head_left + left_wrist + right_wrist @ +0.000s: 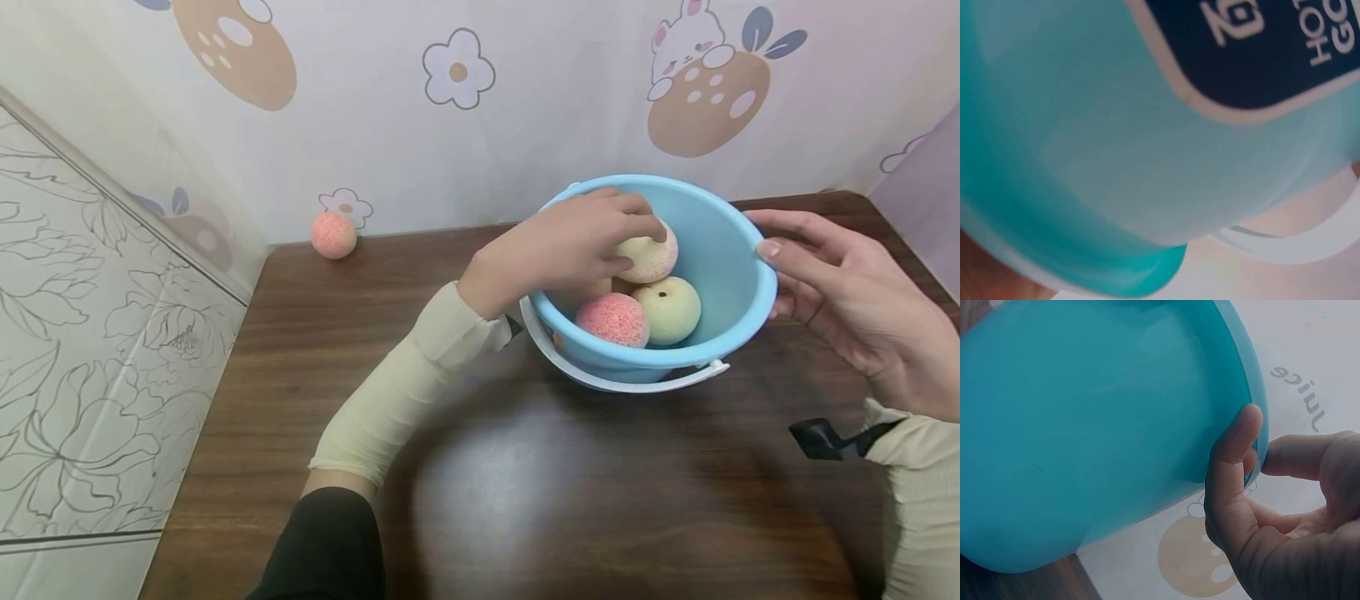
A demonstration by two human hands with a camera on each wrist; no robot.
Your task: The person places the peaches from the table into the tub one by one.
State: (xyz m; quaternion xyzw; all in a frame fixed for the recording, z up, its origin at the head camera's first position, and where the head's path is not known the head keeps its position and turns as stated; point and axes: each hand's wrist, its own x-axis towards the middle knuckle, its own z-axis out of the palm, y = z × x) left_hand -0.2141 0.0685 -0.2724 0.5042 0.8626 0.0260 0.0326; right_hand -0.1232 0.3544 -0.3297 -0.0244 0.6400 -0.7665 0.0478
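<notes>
A light blue bucket (pixel 731 267) stands on the table with several balls inside. My left hand (pixel 570 237) reaches in over its left rim and grips a cream and pink ball (pixel 654 257), fingers on top and thumb at the side. Below that ball lie a pale yellow ball (pixel 670 312) and a pink speckled ball (pixel 613 321); another is partly hidden under the hand. My right hand (pixel 847 275) pinches the bucket's right rim; the right wrist view shows the thumb and fingers on either side of the rim (pixel 1259 381). In the left wrist view the bucket's wall (pixel 1147 156) covers most of the picture.
A coral pink ball (pixel 333 235) sits at the table's back left corner, by the patterned wall cloth (pixel 390 150). The bucket's white handle (pixel 622 383) hangs down at the front. Under everything is a dark brown wooden table (pixel 480 475); floral panels (pixel 97 375) stand at left.
</notes>
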